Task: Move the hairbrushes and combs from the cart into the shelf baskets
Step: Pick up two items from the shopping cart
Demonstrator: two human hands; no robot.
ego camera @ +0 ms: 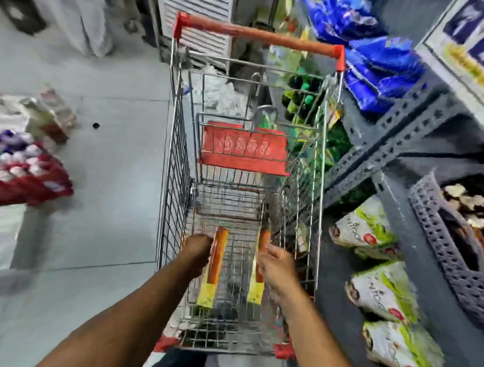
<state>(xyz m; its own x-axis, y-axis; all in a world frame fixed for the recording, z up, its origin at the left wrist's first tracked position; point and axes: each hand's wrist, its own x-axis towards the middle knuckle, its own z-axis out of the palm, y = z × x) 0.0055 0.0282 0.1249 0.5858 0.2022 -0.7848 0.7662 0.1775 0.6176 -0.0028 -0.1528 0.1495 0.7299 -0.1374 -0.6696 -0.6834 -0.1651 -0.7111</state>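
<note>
Both my hands reach down into a wire shopping cart (176, 159) with a red handle. My left hand (196, 251) is closed around the top of an orange comb in yellow packaging (214, 267). My right hand (276, 267) grips a second orange comb in yellow packaging (260, 277) near its upper half. Both packs hang upright inside the cart, above its floor. A grey perforated shelf basket (447, 251) sits on the shelf at the right, with brown and pale items inside. The picture is motion-blurred.
The grey metal shelf rack (396, 139) runs along the cart's right side, with green-and-white bags (379, 289) low down and blue packs (376, 67) higher up. The red child seat flap (244, 150) is folded in the cart. Packaged goods (24, 164) lie on the floor at left.
</note>
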